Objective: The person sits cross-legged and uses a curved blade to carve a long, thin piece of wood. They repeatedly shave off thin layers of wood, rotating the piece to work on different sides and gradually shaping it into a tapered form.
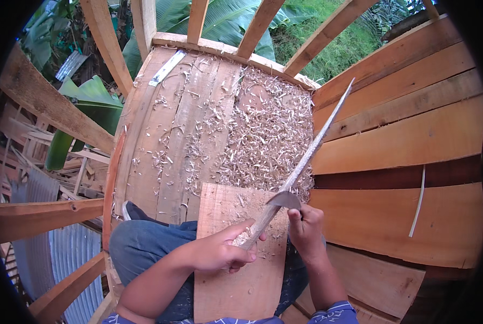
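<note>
My left hand (226,249) is closed round the thick lower end of a long, pale wooden stick (312,152). The stick slants up to the right, away from me, and tapers to a sharp tip. In my right hand (308,228) is a knife (285,200), its broad dark blade lying across the stick just beyond my left hand. My fingers hide the knife's handle. Beneath both hands a flat wooden board (239,297) rests across my lap, with a few curled shavings on it.
Curled wood shavings (271,137) lie thick over the plank floor ahead. A white flat strip (167,68) is at the far left corner. Wooden railing posts (259,27) stand ahead and left, and a plank wall (393,135) rises at right, with a thin pale strip (418,201) against it.
</note>
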Tool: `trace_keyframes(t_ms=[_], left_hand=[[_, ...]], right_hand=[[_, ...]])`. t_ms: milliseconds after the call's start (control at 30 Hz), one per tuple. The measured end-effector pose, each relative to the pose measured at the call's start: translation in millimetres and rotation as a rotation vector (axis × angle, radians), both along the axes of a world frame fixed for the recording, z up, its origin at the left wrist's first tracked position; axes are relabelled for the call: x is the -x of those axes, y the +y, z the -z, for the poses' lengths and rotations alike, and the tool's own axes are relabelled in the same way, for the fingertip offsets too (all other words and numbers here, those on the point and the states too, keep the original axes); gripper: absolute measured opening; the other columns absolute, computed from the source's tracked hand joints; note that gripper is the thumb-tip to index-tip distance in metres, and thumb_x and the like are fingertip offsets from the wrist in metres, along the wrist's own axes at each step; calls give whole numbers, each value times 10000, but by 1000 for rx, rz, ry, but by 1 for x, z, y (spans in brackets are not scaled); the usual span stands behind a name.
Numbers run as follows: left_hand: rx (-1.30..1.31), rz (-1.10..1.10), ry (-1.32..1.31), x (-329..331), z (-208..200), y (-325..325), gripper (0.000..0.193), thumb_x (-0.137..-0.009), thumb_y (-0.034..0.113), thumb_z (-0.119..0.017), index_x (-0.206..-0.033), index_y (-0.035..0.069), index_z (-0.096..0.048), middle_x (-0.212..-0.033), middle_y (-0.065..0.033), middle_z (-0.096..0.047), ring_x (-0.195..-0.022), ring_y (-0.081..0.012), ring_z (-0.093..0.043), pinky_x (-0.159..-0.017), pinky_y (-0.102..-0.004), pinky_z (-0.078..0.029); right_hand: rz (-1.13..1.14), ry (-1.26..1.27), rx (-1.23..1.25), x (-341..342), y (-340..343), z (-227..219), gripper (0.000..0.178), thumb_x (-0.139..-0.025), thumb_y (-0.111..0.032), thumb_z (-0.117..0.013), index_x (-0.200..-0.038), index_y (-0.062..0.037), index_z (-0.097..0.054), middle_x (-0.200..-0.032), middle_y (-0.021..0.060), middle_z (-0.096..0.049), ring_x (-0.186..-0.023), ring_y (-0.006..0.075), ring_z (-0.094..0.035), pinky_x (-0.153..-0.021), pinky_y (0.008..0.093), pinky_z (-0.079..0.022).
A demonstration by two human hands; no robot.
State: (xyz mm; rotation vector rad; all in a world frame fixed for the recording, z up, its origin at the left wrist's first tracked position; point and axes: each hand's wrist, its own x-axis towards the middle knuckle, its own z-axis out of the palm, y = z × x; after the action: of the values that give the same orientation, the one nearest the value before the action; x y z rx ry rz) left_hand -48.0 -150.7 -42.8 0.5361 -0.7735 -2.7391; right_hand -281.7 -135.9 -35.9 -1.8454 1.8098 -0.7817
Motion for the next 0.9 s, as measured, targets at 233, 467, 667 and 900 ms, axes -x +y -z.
trace_keyframes(t_ms=[233,467,667,900], left_hand=[[-36,-3,20,1,-4,-3,429,-849,78,-578,-1233,45,-388,-784,-37,-481,-596,-121,-481,-541,-266,-410],[-14,-21,32,4,0,-1,437,-841,80,-570,-1234,46,-382,-809,-49,-510,-569,-109,-488,-515,-269,-429],[-48,-56,12,2,-2,-3,418,-851,70,-566,-1230,48,-392,-797,-54,-506,-569,-117,-478,-512,-272,-425],[-89,-58,-4,1,-3,-7,424,-862,20,-539,-1254,30,-380,-775,-43,-485,-603,-131,-475,-549,-292,-417]], right_hand=[[-117,68,70,3,-3,4,508,-859,-475,-621,-649,-17,-560,-520,126,-471,-448,284,-508,-445,352,-390],[-83,41,-16,-4,-13,-6,473,-892,-452,-589,-710,-17,-615,-535,114,-498,-464,263,-529,-461,342,-409],[23,-15,-96,0,-21,4,504,-919,-466,-550,-736,-1,-617,-534,120,-491,-458,245,-517,-458,345,-394],[-89,16,55,-3,-24,8,484,-901,-431,-585,-686,3,-571,-549,139,-492,-457,279,-507,-450,342,-388]])
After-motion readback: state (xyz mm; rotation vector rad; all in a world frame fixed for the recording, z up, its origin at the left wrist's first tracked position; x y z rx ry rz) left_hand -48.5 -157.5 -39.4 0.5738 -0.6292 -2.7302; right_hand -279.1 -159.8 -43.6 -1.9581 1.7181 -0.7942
